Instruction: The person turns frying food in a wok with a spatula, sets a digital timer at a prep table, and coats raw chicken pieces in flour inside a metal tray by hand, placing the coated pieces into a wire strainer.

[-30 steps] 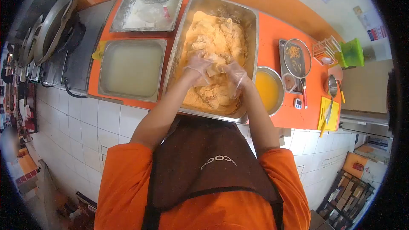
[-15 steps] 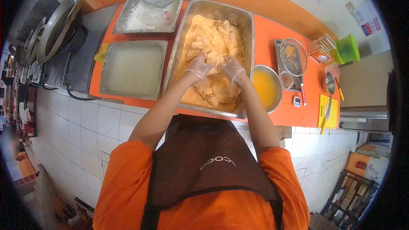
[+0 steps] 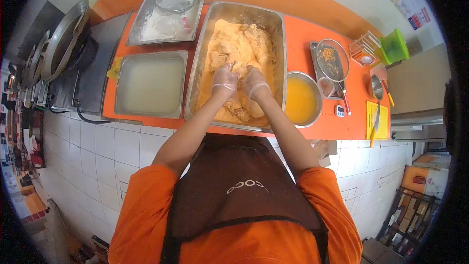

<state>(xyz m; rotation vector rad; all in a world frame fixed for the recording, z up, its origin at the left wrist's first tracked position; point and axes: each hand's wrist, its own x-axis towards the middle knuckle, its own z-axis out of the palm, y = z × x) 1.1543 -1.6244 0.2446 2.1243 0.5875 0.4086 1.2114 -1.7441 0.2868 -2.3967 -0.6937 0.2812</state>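
Note:
Both my hands wear thin clear plastic gloves and are inside a deep steel pan [image 3: 194,85] of orange-tinted breading flour [image 3: 207,105]. My left hand [image 3: 224,79] has its fingers curled in on a flour-coated chicken piece [image 3: 239,68]. On the other side of that piece, my right hand [image 3: 254,80] is closed in the same way, close beside the left. Flour and the hands hide part of the fingertips. More coated chicken pieces [image 3: 251,34] lie toward the far end of the pan, and others [image 3: 238,111] sit between my wrists.
Left of the pan are a tray of cloudy liquid [image 3: 151,85] and a tray of white flour [image 3: 146,29] with a sieve. To the right stand a bowl of yellow liquid [image 3: 299,100], a strainer [image 3: 333,61], a timer [image 3: 339,111] and a knife on a yellow board [image 3: 383,122]. Woks [image 3: 63,44] stand far left.
My hands have come slightly closer together, and the fingers have curled in more around the chicken. The view has shifted a little.

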